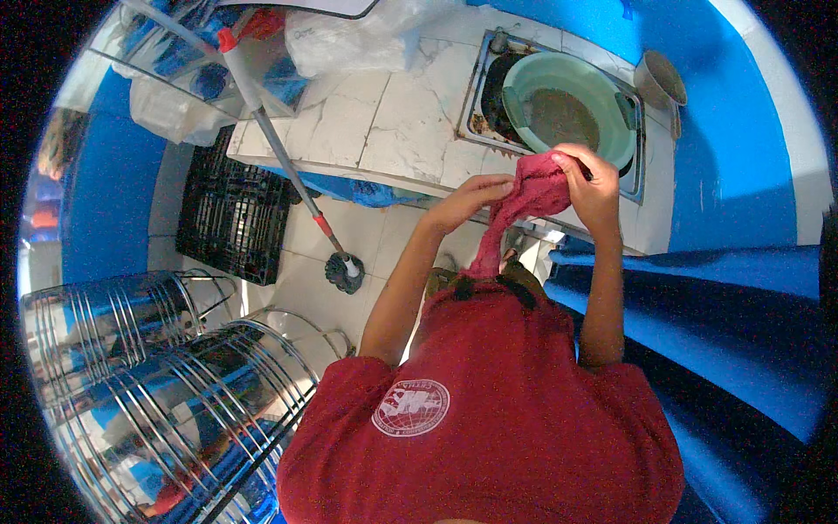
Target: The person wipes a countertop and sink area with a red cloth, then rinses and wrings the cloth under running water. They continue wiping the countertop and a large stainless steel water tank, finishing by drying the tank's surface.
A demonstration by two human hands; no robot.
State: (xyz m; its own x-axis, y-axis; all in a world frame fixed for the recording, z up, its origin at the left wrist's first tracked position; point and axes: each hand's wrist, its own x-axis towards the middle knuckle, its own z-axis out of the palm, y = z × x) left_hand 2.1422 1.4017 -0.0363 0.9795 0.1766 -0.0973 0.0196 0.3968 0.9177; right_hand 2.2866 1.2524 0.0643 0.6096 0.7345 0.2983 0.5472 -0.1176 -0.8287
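A red cloth [542,190], bunched at the top and hanging down towards my waist, is stretched between my two hands. My left hand [470,202] grips its left edge, fingers pointing right. At the upper right corner of the cloth, my right hand [592,187] pinches it between thumb and fingers. Just beyond the hands, a pale green plastic basin [524,82] rests on a rusty metal stove top [478,121]. Murky greyish liquid shows in the bottom of the basin.
The stove top sits on a white tiled counter [409,111]. A pot with a handle [660,78] stands at the back right. A mop [281,147] leans against the counter's left part, near a black plastic crate [229,216]. Metal racks [190,386] stand at lower left; blue fabric [694,314] hangs right.
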